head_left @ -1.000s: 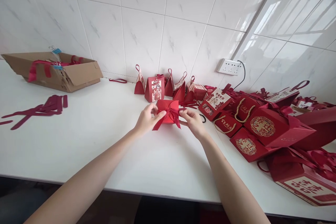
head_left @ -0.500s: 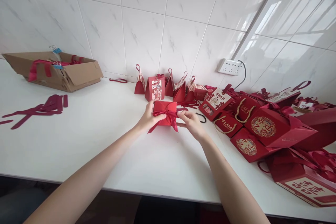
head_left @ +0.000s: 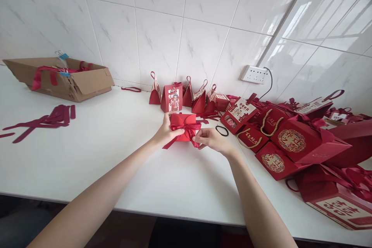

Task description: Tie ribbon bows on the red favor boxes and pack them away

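A small red gift box (head_left: 182, 121) with a red ribbon bow (head_left: 186, 129) sits on the white table (head_left: 116, 155), held between both my hands. My left hand (head_left: 165, 133) grips the box's left side, fingers curled on it by the bow. My right hand (head_left: 211, 139) is closed, pinching the ribbon at the box's lower right corner. A ribbon tail hangs down to the left under my left hand.
Several small red pyramid boxes (head_left: 174, 97) stand behind by the tiled wall. A pile of larger red gift boxes (head_left: 293, 139) fills the right side. A black hair tie (head_left: 222, 130) lies by my right hand. A cardboard box (head_left: 61, 77) and loose ribbon strips (head_left: 49, 120) lie at left.
The box has shifted slightly left and toward the wall. My right hand moved left and down onto the ribbon at the box's corner, uncovering the hair tie.
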A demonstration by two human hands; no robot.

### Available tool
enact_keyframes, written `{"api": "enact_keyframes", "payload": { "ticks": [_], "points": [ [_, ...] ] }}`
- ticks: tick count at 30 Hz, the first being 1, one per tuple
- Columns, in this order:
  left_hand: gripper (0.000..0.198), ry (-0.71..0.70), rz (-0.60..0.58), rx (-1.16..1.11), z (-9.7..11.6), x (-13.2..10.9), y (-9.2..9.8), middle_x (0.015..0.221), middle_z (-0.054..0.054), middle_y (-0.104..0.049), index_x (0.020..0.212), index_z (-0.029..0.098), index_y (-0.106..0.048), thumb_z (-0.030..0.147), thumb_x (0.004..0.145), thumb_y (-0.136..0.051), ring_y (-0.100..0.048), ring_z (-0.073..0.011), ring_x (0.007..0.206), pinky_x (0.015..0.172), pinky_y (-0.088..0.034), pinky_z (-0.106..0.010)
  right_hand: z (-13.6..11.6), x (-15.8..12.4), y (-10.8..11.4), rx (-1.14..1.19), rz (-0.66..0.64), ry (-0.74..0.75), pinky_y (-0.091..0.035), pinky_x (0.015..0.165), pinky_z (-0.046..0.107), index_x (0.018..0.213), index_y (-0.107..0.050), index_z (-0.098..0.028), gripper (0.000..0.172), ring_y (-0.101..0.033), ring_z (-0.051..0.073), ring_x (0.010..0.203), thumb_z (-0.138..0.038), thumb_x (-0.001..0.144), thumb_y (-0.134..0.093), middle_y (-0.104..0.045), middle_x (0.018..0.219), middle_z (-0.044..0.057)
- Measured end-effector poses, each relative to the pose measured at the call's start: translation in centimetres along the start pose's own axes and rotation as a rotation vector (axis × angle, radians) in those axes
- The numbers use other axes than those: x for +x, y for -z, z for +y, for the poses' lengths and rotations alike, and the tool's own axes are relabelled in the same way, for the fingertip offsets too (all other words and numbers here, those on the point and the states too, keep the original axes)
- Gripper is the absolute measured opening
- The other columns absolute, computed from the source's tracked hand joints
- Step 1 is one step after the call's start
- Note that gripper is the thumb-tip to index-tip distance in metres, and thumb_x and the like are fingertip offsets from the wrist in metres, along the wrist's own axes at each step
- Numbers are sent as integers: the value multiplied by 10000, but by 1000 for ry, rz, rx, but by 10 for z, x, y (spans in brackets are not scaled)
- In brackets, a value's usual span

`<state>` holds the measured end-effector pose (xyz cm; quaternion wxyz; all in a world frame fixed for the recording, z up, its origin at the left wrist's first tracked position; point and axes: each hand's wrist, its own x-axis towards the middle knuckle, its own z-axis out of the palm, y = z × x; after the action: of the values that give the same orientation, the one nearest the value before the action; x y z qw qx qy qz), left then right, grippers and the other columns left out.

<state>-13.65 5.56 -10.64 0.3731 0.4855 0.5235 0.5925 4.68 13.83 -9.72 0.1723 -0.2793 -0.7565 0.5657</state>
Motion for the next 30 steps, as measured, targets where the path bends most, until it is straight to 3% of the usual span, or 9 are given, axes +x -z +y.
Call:
{"api": "enact_keyframes", "payload": {
  "ticks": [13, 19, 30],
  "points": [
    [565, 9, 95, 131, 2, 2, -3, 983, -26, -570, 1064, 229, -310, 329, 670, -702, -584, -181, 987, 800, -483, -300, -14, -9, -8, -123, -16, -116, -422, 416, 207, 538, -625, -161, 285, -491, 81, 378, -388, 702, -677, -585, 445, 1],
    [550, 32, 124, 142, 2, 1, -3, 971, -18, -554, 1054, 224, -328, 306, 665, -709, -579, -184, 965, 793, -478, -308, -13, -9, -13, -122, -120, -107, -434, 415, 195, 547, -613, -154, 277, -510, 79, 380, -367, 717, -662, -592, 461, -5],
    [532, 21, 168, 180, 1, 2, -6, 952, -13, -551, 1041, 227, -346, 307, 660, -708, -570, -175, 938, 793, -466, -301, -13, -9, -11, -113, -191, -104, -424, 419, 170, 598, -596, -154, 234, -493, 59, 385, -334, 736, -655, -549, 452, -41]
  ]
}}
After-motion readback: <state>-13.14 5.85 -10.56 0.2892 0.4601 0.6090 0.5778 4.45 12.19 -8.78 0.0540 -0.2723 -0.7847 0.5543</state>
